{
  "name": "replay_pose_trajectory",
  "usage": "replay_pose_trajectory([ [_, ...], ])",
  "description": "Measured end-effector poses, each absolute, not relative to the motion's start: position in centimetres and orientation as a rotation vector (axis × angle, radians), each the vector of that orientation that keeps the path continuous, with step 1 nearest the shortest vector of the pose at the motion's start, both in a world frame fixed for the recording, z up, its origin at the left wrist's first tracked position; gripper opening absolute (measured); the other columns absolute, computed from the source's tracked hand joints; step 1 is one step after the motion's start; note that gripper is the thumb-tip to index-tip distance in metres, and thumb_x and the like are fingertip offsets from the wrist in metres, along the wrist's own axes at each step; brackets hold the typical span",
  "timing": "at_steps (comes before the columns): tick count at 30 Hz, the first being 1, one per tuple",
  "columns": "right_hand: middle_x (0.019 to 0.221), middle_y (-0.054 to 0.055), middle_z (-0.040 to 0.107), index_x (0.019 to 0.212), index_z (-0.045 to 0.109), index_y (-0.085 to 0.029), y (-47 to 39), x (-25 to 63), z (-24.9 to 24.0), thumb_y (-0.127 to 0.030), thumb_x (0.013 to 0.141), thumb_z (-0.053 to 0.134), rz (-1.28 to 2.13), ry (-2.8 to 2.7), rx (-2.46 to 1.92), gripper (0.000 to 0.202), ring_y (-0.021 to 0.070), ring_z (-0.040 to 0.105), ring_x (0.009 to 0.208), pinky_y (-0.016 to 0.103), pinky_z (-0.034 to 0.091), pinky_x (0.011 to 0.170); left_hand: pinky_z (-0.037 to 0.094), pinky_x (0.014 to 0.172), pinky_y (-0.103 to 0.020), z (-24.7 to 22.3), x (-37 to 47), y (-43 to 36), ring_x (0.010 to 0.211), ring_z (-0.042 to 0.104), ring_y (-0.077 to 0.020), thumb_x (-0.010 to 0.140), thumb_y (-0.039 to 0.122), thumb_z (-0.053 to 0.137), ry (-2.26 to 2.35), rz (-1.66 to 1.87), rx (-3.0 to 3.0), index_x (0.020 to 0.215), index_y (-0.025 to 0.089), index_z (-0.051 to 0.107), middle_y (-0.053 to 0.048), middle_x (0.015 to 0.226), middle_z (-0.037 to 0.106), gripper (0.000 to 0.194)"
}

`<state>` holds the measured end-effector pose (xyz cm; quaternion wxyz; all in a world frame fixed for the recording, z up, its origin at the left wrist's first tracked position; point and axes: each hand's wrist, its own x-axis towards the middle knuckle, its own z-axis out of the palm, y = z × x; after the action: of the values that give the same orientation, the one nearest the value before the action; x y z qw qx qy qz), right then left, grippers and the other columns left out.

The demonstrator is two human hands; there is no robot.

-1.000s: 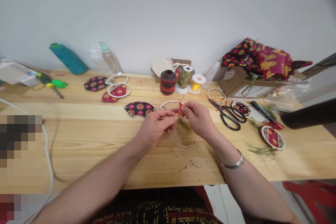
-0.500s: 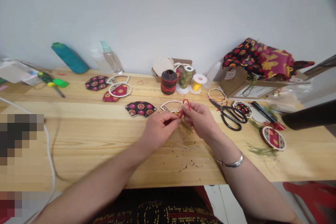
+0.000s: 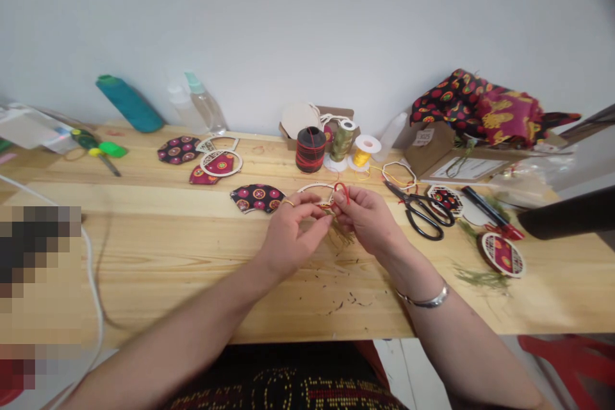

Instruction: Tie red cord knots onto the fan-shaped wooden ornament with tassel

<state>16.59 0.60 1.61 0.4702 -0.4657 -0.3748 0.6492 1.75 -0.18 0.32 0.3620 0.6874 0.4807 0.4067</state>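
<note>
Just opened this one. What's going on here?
A person at a wooden table pinches a looped red cord in the right hand. The left hand is close by, fingertips near the cord; whether they touch it is unclear. Green threads show just below the right fingers. Black-handled scissors lie to the right, a fan-shaped patterned piece lies by the left hand, and thread spools stand behind.
</note>
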Motion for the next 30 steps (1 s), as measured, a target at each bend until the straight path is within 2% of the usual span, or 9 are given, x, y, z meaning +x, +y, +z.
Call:
replay_pose_trajectory([
  [2,0.051,-0.007,0.045,0.064,0.05,-0.017,0.6,16.5,1.6,-0.045,0.064,0.074,1.562,-0.962,-1.176,0.037,0.0022,0.031,0.04,0.018,0.018,0.039,0.035,0.101,-0.04,0.3,1.7,0.0,0.114,0.053,-0.0251,0.075,0.026,0.064,1.281,1.17,1.723,0.07,0.016,0.062,-0.013,0.12,0.058,0.011],
  [4,0.05,-0.008,0.043,0.064,0.05,-0.017,0.6,16.4,1.6,-0.044,0.066,0.072,1.531,-1.003,-1.21,0.035,0.0028,0.03,0.04,0.019,0.018,0.039,0.036,0.101,-0.041,0.2,1.9,0.0,0.117,0.052,-0.0248,0.074,0.027,0.065,1.229,1.226,1.586,0.081,0.017,0.061,-0.013,0.125,0.056,0.013],
  [7,0.048,-0.007,0.043,0.065,0.052,-0.017,0.5,16.3,1.5,-0.041,0.069,0.068,1.472,-1.074,-1.259,0.029,0.0042,0.031,0.04,0.02,0.02,0.039,0.047,0.09,-0.039,0.2,2.3,0.0,0.106,0.059,-0.0229,0.073,0.025,0.065,1.032,1.095,1.327,0.106,0.016,0.058,-0.012,0.114,0.063,0.035],
  [10,0.049,-0.006,0.046,0.065,0.053,-0.017,0.4,16.3,1.2,-0.038,0.072,0.065,1.4,-1.166,-1.295,0.025,0.0054,0.033,0.041,0.021,0.022,0.04,0.051,0.076,-0.031,0.4,2.6,-0.1,0.086,0.065,-0.0185,0.071,0.02,0.065,0.966,1.02,1.223,0.11,0.015,0.058,-0.008,0.096,0.068,0.039],
  [12,0.05,-0.005,0.047,0.064,0.053,-0.017,0.5,16.4,1.0,-0.038,0.072,0.065,1.359,-1.215,-1.312,0.025,0.0056,0.034,0.042,0.021,0.022,0.04,0.049,0.064,-0.027,0.6,2.5,-0.1,0.068,0.063,-0.0147,0.072,0.019,0.063,1.002,0.961,1.233,0.109,0.015,0.06,-0.003,0.076,0.068,0.038],
  [14,0.05,-0.005,0.047,0.064,0.054,-0.017,0.6,16.4,0.8,-0.038,0.072,0.064,1.338,-1.252,-1.322,0.024,0.0058,0.033,0.043,0.021,0.023,0.041,0.046,0.057,-0.024,0.7,2.3,-0.1,0.058,0.059,-0.0121,0.074,0.019,0.061,1.05,0.92,1.273,0.108,0.016,0.062,0.001,0.065,0.065,0.034],
  [21,0.049,-0.005,0.045,0.061,0.054,-0.018,0.6,16.5,0.9,-0.035,0.071,0.064,1.259,-1.332,-1.364,0.022,0.0067,0.034,0.044,0.021,0.026,0.043,0.044,0.058,-0.022,1.5,2.4,0.0,0.063,0.057,-0.0104,0.072,0.018,0.063,1.095,0.981,1.245,0.082,0.015,0.068,-0.001,0.073,0.067,0.012],
  [26,0.048,-0.006,0.045,0.062,0.055,-0.018,0.6,16.5,1.0,-0.034,0.071,0.063,1.23,-1.352,-1.379,0.021,0.0068,0.033,0.044,0.021,0.026,0.043,0.036,0.051,-0.02,1.3,2.2,0.2,0.055,0.049,-0.007,0.072,0.02,0.066,1.103,0.927,1.193,0.074,0.015,0.069,0.001,0.066,0.063,0.006],
  [30,0.049,-0.005,0.047,0.063,0.054,-0.017,0.6,16.5,1.1,-0.034,0.07,0.064,1.303,-1.296,-1.365,0.02,0.0065,0.034,0.044,0.021,0.025,0.042,0.031,0.046,-0.019,0.8,2.0,0.4,0.051,0.044,-0.0056,0.066,0.024,0.072,1.008,0.907,0.978,0.07,0.015,0.07,0.002,0.063,0.06,0.01],
])
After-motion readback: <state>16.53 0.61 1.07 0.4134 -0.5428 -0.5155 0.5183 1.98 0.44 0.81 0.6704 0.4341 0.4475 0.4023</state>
